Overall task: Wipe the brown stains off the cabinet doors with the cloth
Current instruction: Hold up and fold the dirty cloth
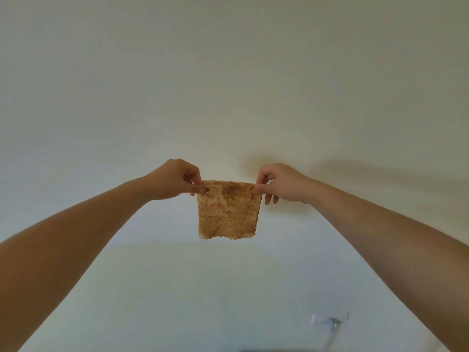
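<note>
The left grip [177, 180] and right grip [281, 184] each pinch a top corner of the cloth [229, 212], which hangs spread in the air before a pale surface [228, 85]. The cloth looks heavily browned, so it is best folded to a cleaner face before wiping.

small pale blurred fitting [330, 320], lower right

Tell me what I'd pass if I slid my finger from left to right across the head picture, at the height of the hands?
left hand, pinching one top corner → brown-stained cloth, hanging down → right hand, pinching the other top corner
</note>
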{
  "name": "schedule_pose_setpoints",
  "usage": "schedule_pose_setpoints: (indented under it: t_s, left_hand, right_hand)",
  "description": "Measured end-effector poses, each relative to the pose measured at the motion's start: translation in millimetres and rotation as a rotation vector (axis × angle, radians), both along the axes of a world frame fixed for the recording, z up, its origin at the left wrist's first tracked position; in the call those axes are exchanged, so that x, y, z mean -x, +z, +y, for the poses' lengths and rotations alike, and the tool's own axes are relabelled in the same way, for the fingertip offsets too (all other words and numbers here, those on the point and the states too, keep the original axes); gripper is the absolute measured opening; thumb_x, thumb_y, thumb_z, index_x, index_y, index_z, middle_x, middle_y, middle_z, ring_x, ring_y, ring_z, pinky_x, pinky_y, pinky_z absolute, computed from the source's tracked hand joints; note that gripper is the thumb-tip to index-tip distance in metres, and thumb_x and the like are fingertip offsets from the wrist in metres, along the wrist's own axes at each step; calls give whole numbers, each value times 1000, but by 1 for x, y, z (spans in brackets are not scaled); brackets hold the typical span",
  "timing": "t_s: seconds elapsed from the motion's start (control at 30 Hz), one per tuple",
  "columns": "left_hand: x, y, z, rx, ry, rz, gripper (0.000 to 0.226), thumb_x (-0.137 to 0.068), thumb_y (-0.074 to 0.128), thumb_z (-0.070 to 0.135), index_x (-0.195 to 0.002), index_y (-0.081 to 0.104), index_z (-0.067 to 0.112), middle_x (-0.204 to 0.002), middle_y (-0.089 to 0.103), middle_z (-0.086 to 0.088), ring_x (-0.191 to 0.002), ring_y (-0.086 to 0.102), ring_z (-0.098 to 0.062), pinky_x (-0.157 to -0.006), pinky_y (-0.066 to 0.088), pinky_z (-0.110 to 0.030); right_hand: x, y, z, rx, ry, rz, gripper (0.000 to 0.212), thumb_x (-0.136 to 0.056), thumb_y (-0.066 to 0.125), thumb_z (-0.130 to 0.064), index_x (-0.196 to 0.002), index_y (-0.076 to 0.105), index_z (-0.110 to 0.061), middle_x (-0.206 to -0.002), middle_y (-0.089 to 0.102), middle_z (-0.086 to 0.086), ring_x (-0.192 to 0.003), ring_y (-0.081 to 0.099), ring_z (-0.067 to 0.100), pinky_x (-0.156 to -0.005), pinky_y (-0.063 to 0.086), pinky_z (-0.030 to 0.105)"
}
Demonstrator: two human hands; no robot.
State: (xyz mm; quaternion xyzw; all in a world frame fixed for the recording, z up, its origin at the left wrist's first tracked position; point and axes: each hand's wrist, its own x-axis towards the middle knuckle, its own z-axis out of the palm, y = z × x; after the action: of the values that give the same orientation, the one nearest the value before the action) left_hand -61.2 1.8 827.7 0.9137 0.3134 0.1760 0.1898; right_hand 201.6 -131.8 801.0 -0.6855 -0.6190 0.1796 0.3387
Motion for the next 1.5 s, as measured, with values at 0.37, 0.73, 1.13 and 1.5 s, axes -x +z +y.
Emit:
schedule_pose_setpoints:
  t_s: [0.37,0.73,1.13,1.5]
  left_hand:
    - [-8,-114,42,175,-17,17,14,-83,82,14,-76,70,11,-68,76,1,-70,76,-14,-85,61,-48]
    - [-33,-411,49,334,-25,69,35,-83,82,14,-112,64,22,-78,75,3,-67,73,-10,-76,60,-34]
    - [-7,-702,30,526,129,12,4,-96,63,8,-93,63,11,-73,77,-7,-67,76,-19,-78,61,-49]
    - [43,-839,-18,265,-226,184,12,-86,72,22,-98,69,22,-102,68,29,-71,64,1,-69,50,-14]
  right_hand:
    - [4,-104,35,160,-43,65,17,-93,74,-11,-88,58,-9,-91,77,16,-69,77,21,-63,60,32]
    - [-15,-399,41,299,-95,237,15,-91,74,-7,-86,60,-9,-77,74,1,-68,77,22,-59,56,24]
    - [5,-700,51,276,-14,330,14,-95,69,-5,-91,56,-3,-84,72,9,-64,76,15,-64,61,30]
    - [22,-831,-31,-32,435,-436,10,-91,60,-34,-91,56,-25,-87,65,-10,-80,64,12,-62,54,34]
